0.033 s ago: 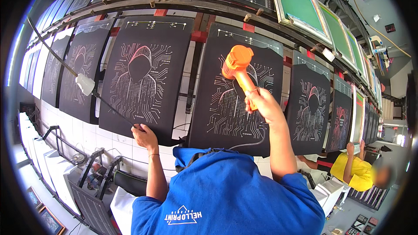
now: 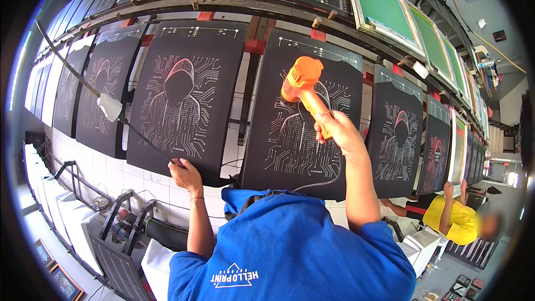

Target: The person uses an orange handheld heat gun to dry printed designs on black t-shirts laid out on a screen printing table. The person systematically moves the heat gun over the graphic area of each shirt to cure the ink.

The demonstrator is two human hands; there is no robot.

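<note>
In my right hand (image 2: 341,132), closed round its handle, is an orange heat gun (image 2: 314,102). Its nozzle end hangs over a black printed shirt panel (image 2: 259,156) with a white hooded figure and circuit lines. My left hand (image 2: 186,178) grips a dark power cord (image 2: 146,140) at the lower edge of the neighbouring black printed panel (image 2: 214,153). Up and to the left, that cord runs to a white plug connector (image 2: 108,107), joined to another cable (image 2: 66,61). A thin cable trails below the heat gun.
More printed black panels (image 2: 397,145) stretch along the rack to both sides. Framed green screens (image 2: 384,8) lean along a wooden rail (image 2: 262,6) beyond. At the right, a person in a yellow shirt (image 2: 460,226) holds a frame. Metal stands (image 2: 120,206) are at lower left.
The heat gun has tipped very slightly, its nozzle end shifting a little left. My left hand and the cord look almost unmoved.
</note>
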